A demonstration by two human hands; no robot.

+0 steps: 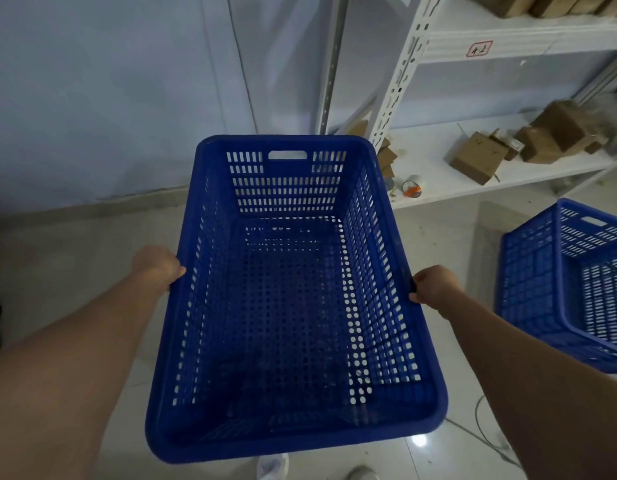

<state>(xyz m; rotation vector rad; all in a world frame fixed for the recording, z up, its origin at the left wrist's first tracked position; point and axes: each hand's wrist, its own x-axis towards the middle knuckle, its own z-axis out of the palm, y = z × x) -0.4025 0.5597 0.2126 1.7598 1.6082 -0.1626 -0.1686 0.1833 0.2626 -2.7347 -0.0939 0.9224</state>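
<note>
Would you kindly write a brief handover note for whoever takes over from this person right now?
The left hand grips the left long rim of the blue crate; the right hand grips the right long rim.
The crate is empty, held in front of the body, seemingly off the floor.
A second blue crate stands on the floor to the right, near the white shelf with cardboard boxes.
Done: crate picked up. Left, as a guess: carry it to the shelf, set it down, load boxes.

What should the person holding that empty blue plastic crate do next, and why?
Probably lower the empty blue perforated plastic crate near the white metal shelf: the left hand and right hand grip its rims, and brown cardboard boxes lie there.
</note>
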